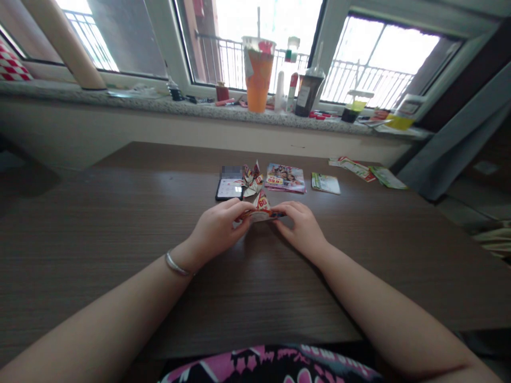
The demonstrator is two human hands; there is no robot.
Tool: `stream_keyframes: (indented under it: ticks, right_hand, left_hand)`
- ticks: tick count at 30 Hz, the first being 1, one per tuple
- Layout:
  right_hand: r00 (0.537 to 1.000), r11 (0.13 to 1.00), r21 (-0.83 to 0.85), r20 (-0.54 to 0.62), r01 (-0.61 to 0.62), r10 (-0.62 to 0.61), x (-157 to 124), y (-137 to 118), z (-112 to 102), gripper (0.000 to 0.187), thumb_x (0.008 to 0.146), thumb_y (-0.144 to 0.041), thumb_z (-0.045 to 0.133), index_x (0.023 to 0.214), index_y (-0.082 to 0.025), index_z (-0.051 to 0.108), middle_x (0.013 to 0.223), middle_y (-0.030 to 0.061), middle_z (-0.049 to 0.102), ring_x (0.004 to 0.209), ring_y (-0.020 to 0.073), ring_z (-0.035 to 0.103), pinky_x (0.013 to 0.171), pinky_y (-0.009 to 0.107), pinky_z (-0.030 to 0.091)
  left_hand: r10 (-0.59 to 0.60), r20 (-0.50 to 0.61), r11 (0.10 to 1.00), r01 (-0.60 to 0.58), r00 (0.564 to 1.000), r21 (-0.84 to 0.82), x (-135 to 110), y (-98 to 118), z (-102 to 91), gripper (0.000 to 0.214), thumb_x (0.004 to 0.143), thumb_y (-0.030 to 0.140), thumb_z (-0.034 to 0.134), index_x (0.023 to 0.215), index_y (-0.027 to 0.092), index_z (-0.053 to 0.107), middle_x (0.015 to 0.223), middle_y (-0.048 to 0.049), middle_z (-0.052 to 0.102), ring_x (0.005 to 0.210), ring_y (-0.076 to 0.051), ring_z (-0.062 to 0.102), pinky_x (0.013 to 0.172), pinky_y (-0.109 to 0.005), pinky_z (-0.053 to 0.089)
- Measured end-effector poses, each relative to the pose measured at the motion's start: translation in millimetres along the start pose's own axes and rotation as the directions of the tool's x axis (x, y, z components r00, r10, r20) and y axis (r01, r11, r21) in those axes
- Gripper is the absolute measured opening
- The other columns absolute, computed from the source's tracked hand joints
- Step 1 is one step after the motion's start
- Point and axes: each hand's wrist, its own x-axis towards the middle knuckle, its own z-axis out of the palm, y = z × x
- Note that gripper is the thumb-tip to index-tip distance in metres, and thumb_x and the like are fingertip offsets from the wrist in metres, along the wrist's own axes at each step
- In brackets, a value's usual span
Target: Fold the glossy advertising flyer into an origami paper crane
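Observation:
Between my two hands is a folded piece of printed paper (261, 205) with a peak standing up in its middle. My left hand (221, 223) pinches its left end between thumb and fingers; a silver bracelet is on that wrist. The right end is pinched by my right hand (299, 229). Just beyond stands another folded paper piece (253, 181) with pointed tips, made from similar print. It is beside a phone (229, 189) with a lit screen. To its right lies a stack of printed flyers (285, 178).
A smaller stack of cards (325, 183) lies right of the flyers, with colourful paper strips (357, 168) farther right on the brown table (120, 239). On the granite windowsill (159, 106) stand an orange cup (259, 74), a dark lidded cup (308, 93) and several bottles.

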Motion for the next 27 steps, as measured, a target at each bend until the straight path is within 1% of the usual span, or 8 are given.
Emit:
stream_keyframes:
  ticks: [4,8,12,14,16,18,21,27]
  right_hand:
    - [0.999,1.0,-0.008,0.043,0.022,-0.022,-0.3,0.8,1.1,0.019,0.084,-0.016,0.06,0.101,-0.023,0.066,0.097,0.0047,0.069,0.092,0.0206,0.06,0.084,0.036,0.047]
    - [0.992,0.997,-0.002,0.103,0.071,-0.071,-0.7,1.0,1.8,0.015,0.086,-0.016,0.058,0.095,-0.023,0.068,0.092,0.0034,0.07,0.089,0.0187,0.06,0.082,0.033,0.047]
    - [0.98,0.99,-0.052,0.158,0.134,-0.125,-1.4,0.1,1.1,0.012,0.086,-0.018,0.06,0.09,-0.023,0.07,0.089,0.0036,0.07,0.086,0.0184,0.06,0.08,0.032,0.046]
    - [0.973,0.985,-0.076,0.183,0.157,-0.141,-2.0,-0.8,0.6,0.011,0.086,-0.02,0.06,0.089,-0.023,0.07,0.088,0.0034,0.07,0.086,0.0184,0.059,0.079,0.032,0.046]
    - [0.967,0.981,-0.094,0.206,0.172,-0.15,-2.8,-2.0,0.2,0.011,0.087,-0.021,0.06,0.089,-0.023,0.07,0.091,0.0033,0.069,0.087,0.0183,0.059,0.079,0.031,0.046]
    - [0.961,0.977,-0.113,0.232,0.179,-0.15,-3.4,-3.1,0.1,0.011,0.087,-0.021,0.06,0.09,-0.024,0.07,0.094,0.0034,0.069,0.089,0.0181,0.06,0.08,0.031,0.046]
    - [0.955,0.976,-0.129,0.263,0.173,-0.134,-3.9,-4.1,0.2,0.01,0.088,-0.023,0.06,0.09,-0.025,0.07,0.097,0.0032,0.069,0.089,0.0176,0.061,0.078,0.03,0.047]
    - [0.944,0.972,-0.122,0.29,0.202,-0.16,-3.3,-3.0,1.2,0.007,0.086,-0.021,0.062,0.084,-0.023,0.068,0.099,0.0027,0.07,0.089,0.0174,0.062,0.076,0.029,0.047]
  left_hand:
    - [-0.001,0.056,0.997,0.005,0.998,-0.071,-0.1,-0.4,-4.0,0.021,0.092,0.028,0.05,0.107,0.019,0.062,0.09,-0.0036,0.062,0.076,-0.015,0.058,0.07,-0.026,0.046]
    - [0.022,0.075,0.996,-0.016,0.997,-0.088,0.5,-1.2,-6.9,0.027,0.096,0.031,0.042,0.101,0.019,0.065,0.091,-0.0046,0.061,0.081,-0.016,0.058,0.074,-0.028,0.047]
    - [0.049,-0.038,0.998,-0.047,0.998,0.051,2.5,-3.1,-4.9,0.022,0.091,0.029,0.05,0.095,0.018,0.069,0.092,-0.0068,0.059,0.085,-0.019,0.055,0.078,-0.033,0.047]
    - [0.087,-0.118,0.986,-0.069,0.989,0.149,3.5,-3.7,-4.2,0.017,0.088,0.027,0.056,0.091,0.019,0.07,0.093,-0.0079,0.059,0.088,-0.021,0.054,0.081,-0.036,0.046]
    - [0.143,-0.147,0.972,-0.111,0.979,0.209,4.2,-3.5,-4.5,0.014,0.086,0.025,0.059,0.089,0.02,0.071,0.095,-0.0077,0.061,0.09,-0.022,0.053,0.084,-0.037,0.045]
    - [0.211,-0.111,0.96,-0.184,0.971,0.212,4.8,-2.6,-5.7,0.012,0.086,0.023,0.059,0.089,0.021,0.07,0.093,-0.0061,0.063,0.089,-0.021,0.053,0.084,-0.036,0.045]
    - [0.281,-0.002,0.945,-0.276,0.96,0.177,5.1,-0.2,-6.9,0.013,0.088,0.022,0.056,0.089,0.022,0.069,0.089,-0.0035,0.066,0.087,-0.019,0.054,0.085,-0.034,0.044]
    - [0.232,0.158,0.94,-0.263,0.96,0.218,2.2,-0.5,-1.3,0.017,0.089,0.03,0.056,0.092,0.024,0.072,0.098,-0.0042,0.07,0.106,-0.027,0.053,0.093,-0.046,0.041]
